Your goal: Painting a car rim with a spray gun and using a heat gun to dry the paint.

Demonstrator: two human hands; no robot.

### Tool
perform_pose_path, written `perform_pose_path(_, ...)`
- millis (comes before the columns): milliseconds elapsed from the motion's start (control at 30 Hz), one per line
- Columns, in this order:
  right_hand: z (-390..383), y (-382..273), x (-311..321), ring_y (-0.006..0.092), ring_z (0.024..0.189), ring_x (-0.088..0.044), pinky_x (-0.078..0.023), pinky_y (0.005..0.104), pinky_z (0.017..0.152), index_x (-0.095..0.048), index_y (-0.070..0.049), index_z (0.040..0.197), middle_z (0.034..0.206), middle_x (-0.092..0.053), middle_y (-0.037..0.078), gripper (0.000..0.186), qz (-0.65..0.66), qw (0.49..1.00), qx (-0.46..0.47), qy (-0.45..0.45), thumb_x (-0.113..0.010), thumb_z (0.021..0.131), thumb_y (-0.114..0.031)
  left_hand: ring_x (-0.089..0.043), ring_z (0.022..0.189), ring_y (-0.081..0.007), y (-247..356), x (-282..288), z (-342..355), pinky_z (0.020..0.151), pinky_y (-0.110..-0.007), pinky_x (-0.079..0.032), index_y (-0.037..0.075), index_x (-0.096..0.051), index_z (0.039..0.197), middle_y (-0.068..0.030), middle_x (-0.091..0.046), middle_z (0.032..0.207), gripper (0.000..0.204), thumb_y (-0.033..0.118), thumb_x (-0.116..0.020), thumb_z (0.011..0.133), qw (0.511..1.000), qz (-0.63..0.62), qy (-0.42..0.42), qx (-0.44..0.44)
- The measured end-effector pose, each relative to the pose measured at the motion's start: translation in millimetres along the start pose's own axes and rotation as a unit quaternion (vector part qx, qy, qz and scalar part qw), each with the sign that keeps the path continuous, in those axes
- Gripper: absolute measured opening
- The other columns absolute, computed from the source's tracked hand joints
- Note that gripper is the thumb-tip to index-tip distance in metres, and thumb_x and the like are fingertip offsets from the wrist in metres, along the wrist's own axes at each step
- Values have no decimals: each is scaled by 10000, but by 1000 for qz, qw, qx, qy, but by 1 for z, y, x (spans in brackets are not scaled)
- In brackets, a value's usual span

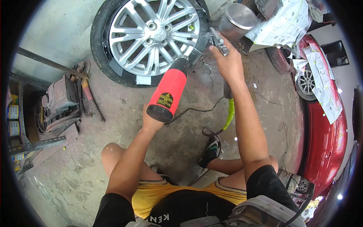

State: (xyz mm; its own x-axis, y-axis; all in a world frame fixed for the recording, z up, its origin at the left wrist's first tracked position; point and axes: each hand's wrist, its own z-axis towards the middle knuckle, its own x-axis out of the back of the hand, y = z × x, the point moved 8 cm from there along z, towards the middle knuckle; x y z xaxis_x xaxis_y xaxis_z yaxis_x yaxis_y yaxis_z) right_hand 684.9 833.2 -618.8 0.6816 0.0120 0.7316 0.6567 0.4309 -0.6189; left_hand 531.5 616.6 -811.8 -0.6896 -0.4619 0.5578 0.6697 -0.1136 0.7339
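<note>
Wheel (160,35) = landmark. Biggest item around it: red car (327,142), well to its right, partly papered. Wheel itself: silver multi-spoke face toward the camera, in front of the person, near the wall (64,36). Round, so no long axis; can't tell if flat or leaning. Black tyre (98,45) around it.

Heat gun (168,90), red body, black rear cap: at the wheel's near side. Long axis runs from the rear cap up and slightly right, nozzle (181,62) overlapping the wheel's near-right edge in view. Can't tell nozzle gap or contact.

Left hand (151,123) holds it from underneath; fingers mostly hidden behind the body. From that grip, wheel lies straight ahead.

Spray gun (219,42): just right of the wheel, fingers of the right hand (231,62) wrapped on it. From that grip, wheel lies left. Right hand is the nearer one to the tyre in view. Silver-grey cup (236,20) beside the gun, right of wheel; joint not clear.

Smallest: white card (143,80) at the wheel's near edge.
</note>
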Motion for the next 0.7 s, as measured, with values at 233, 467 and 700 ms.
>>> perform_pose_path(233,-51,4,28,418,1130,-652,-504,423,967,-602,-156,1401,1202,-686,236,523,-16,996,-65,-51,-712,898,-247,-707,817,-349,28,19,0,719,-385,-540,22,-710,967,-167,-719,869,272,133,-800,736,992,-119,23,32)
perform_pose_path(467,-51,14,37,350,1147,-679,-502,397,975,-586,-146,1420,1238,-686,215,543,35,997,-74,3,-718,897,-212,-710,800,-329,18,22,-13,712,-384,-539,20,-714,959,-167,-717,850,256,127,-800,743,995,-91,1,34)
perform_pose_path(700,-67,2,38,398,1162,-651,-497,417,984,-588,-170,1419,1222,-682,234,542,-26,998,-47,-11,-718,895,-218,-636,1105,-319,3,13,-35,972,-437,-469,99,-677,1185,-127,-689,1162,363,173,-729,833,994,-49,-72,72)
